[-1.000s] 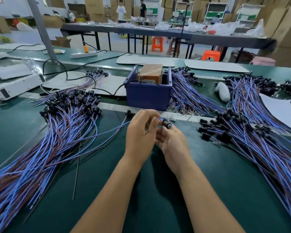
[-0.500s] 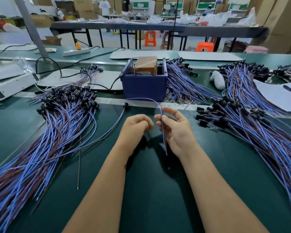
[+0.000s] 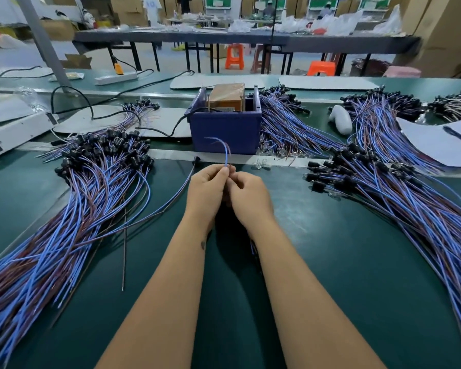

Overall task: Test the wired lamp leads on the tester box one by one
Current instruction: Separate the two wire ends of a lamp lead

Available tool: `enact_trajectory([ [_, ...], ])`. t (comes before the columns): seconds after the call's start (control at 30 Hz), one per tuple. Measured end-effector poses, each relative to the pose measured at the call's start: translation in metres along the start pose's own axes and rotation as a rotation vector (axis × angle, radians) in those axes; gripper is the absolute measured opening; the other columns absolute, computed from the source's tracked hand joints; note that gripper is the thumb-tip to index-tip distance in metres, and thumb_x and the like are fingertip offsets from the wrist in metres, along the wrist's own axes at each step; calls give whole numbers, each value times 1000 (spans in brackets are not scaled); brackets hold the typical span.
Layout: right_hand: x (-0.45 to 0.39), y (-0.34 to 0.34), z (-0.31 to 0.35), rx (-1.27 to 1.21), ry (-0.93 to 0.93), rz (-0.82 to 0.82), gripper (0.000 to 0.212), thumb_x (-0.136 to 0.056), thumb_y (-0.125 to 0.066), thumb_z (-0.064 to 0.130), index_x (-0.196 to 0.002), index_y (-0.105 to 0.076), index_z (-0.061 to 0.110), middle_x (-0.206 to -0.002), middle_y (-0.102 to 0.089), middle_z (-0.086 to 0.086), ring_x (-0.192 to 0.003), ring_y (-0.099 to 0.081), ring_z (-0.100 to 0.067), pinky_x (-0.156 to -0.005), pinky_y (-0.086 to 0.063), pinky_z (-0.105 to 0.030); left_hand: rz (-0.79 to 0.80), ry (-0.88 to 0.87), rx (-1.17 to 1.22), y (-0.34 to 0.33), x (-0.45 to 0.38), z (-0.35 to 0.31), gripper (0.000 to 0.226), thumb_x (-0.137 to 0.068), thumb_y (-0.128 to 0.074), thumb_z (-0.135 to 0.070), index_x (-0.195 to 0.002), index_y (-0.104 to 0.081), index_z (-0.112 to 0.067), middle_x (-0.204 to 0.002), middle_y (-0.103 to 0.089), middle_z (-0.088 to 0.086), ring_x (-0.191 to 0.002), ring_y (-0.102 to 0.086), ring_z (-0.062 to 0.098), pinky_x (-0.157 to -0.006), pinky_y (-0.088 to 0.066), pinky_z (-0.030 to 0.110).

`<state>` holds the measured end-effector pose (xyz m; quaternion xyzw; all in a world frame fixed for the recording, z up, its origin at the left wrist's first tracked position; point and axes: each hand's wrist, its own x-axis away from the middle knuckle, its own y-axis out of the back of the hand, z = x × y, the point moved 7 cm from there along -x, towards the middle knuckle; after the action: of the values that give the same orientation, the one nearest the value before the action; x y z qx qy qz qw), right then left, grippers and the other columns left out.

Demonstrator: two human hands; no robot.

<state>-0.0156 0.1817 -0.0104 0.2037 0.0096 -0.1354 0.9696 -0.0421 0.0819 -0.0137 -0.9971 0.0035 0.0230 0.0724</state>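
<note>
Blue plastic bin (image 3: pixel 225 134), square and open-topped, sits at the far edge of the green mat (image 3: pixel 330 262) with a tan tester box (image 3: pixel 227 96) standing inside it and a black cord running in over its left wall. Just in front of it, left hand (image 3: pixel 206 189) and right hand (image 3: pixel 250 197) meet, fingers pinching one thin blue lamp lead (image 3: pixel 225 153) that arcs upward. Glossy blue-brown wire bundles with black sockets fan out left (image 3: pixel 91 182) and right (image 3: pixel 383 182).

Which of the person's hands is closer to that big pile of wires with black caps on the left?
Left. The left hand is the one on the side of the left pile; the right hand lies beyond it, farther from the pile.
</note>
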Motion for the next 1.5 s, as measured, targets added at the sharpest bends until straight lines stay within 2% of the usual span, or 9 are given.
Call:
enact_trajectory([
  [0.1,2,0,1,112,18,-8,21,-94,-48,31,-91,-68,26,-84,-70,4,-85,-63,-23,-74,-50,-38,-2,-72,-130,1,3,-1,25,-97,-55,-10,-82,-72,-21,-79,-72,-3,-78,-66,14,-77,-55,31],
  [0.3,11,4,3,-577,-26,35,31,-95,-42,0,-88,-71,8,-83,-69,-10,-81,-62,-20,-71,-51,-31,18,-235,-184,-9,13,-14,28,-98,-51,-7,-83,-67,-24,-69,-68,-17,-66,-60,-6,-62,-45,10],
  [0.43,12,11,4,-209,60,-98,30,-100,-41,8,-105,-70,11,-104,-70,-5,-100,-63,-18,-93,-50,-39,-58,-286,-319,-8,15,-16,29,-100,-46,-10,-82,-60,-27,-80,-66,-14,-71,-58,-9,-69,-43,8],
  [0.6,18,31,4,-341,83,-283,23,-102,-46,30,-85,-61,26,-70,-64,22,-63,-57,7,-63,-45,-18,1,-316,-418,-18,15,-15,29,-103,-42,-14,-80,-52,-29,-77,-64,-11,-64,-60,1,-70,-53,30],
  [0.73,21,42,6,-321,126,-361,26,-102,-44,26,-86,-64,21,-59,-50,13,-57,-42,-4,-61,-37,-29,22,-319,-460,-19,13,-11,26,-102,-42,-18,-82,-51,-31,-61,-51,-10,-52,-42,9,-55,-41,32],
  [0.9,15,40,0,-331,45,-346,22,-100,-44,15,-102,-65,19,-65,-47,15,-64,-45,-10,-69,-47,-40,-39,-333,-451,-10,12,-13,24,-103,-38,-24,-82,-47,-31,-56,-45,-14,-51,-34,7,-50,-32,23],
  [1.03,15,40,-4,-354,22,-338,22,-98,-44,14,-102,-62,26,-51,-38,15,-47,-32,-4,-54,-33,-27,-82,-305,-404,-3,11,-14,23,-103,-39,-25,-83,-50,-27,-53,-41,-14,-48,-33,6,-46,-29,18],
  [1.4,17,42,-2,-364,53,-322,24,-102,-45,18,-107,-67,25,-47,-32,16,-45,-25,-6,-44,-28,-19,-99,-253,-336,3,9,-15,27,-105,-35,-15,-88,-52,-29,-58,-40,-8,-45,-32,4,-44,-29,18],
  [1.5,16,42,-2,-344,54,-325,24,-101,-46,17,-109,-67,24,-45,-33,17,-44,-27,-5,-46,-29,-17,-137,-218,-426,9,7,-12,19,-104,-40,-29,-89,-52,-31,-49,-43,-15,-43,-37,4,-43,-29,16],
])
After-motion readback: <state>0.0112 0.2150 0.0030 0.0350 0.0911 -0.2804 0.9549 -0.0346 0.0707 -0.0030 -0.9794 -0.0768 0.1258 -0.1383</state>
